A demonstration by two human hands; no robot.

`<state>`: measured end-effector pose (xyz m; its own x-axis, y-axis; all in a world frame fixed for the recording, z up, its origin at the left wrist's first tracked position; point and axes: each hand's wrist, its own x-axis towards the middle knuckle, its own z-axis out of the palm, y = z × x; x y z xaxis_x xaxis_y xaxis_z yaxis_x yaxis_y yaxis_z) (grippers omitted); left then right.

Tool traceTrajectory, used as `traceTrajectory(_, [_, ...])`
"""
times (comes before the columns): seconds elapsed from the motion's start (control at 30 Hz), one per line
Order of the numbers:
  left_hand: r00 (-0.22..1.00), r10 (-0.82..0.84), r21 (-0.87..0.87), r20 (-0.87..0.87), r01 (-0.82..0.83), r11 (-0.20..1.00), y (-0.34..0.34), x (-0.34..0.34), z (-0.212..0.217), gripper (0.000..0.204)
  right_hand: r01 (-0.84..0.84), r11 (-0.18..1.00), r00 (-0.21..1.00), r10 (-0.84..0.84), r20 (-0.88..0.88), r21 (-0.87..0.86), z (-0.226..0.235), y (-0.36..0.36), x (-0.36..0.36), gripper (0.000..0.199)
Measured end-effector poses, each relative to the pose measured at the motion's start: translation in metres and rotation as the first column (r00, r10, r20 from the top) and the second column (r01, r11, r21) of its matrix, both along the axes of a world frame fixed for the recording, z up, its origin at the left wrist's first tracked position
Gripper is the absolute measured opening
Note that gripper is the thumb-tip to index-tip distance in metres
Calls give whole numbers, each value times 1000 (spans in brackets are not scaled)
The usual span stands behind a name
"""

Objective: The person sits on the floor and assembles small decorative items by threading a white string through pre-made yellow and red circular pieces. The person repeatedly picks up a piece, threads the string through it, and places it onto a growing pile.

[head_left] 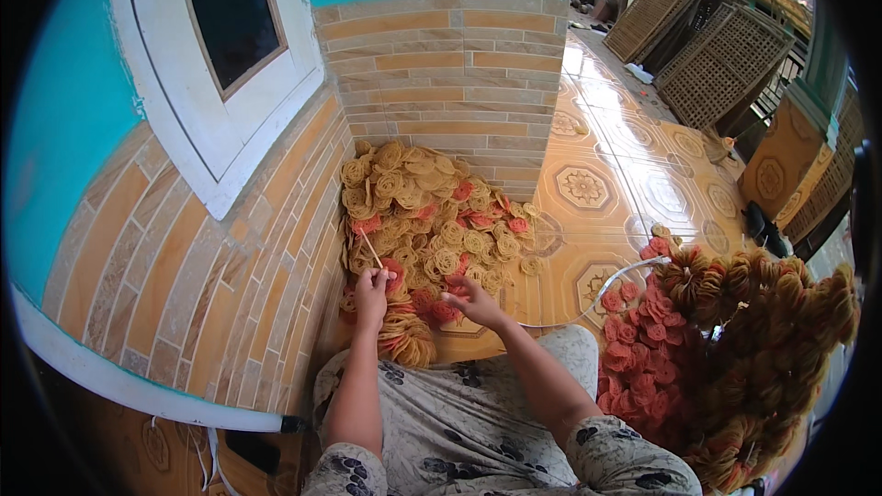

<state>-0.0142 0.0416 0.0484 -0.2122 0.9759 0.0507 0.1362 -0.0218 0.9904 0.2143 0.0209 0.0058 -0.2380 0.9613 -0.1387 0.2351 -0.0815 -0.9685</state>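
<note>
My left hand is closed on a thin pale stick that points up and away. A red lacy disc is right beside its fingers. To the right, my right hand hovers with fingers bent and apart, and I see nothing in it. Beyond both hands lies a heap of yellow lacy coiled discs with some red ones mixed in, piled in the wall corner. Below my hands, close to my lap, a packed bundle of yellow and red discs rests by my left forearm.
Right of my knee lie loose red discs and a big mound of strung yellow-brown bundles. A thin white strip arches beside them. Tiled walls stand left and ahead. Woven racks lean at the far right.
</note>
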Motion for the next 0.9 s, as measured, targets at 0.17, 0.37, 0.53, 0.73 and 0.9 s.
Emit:
traceTrajectory(0.17, [990,-129,-6,59,129,992,-20,10,40,17,-229,952,928,276,-250,202,19,-2,-42,80])
traceTrajectory(0.37, [992,35,368,-122,12,930,-52,-12,116,10,-238,960,896,275,-350,145,23,-12,-64,63])
traceTrajectory(0.53, [973,-75,191,-218,118,975,-62,-13,131,9,-126,959,901,3,434,255,1,21,3,22])
traceTrajectory(0.73, [894,-436,-84,-99,429,899,-80,-1,149,5,2,942,705,-239,668,335,-28,49,68,36])
traceTrajectory(0.9, [834,-551,-159,-31,540,826,-86,-3,158,5,-49,931,533,-281,798,360,-37,50,57,46])
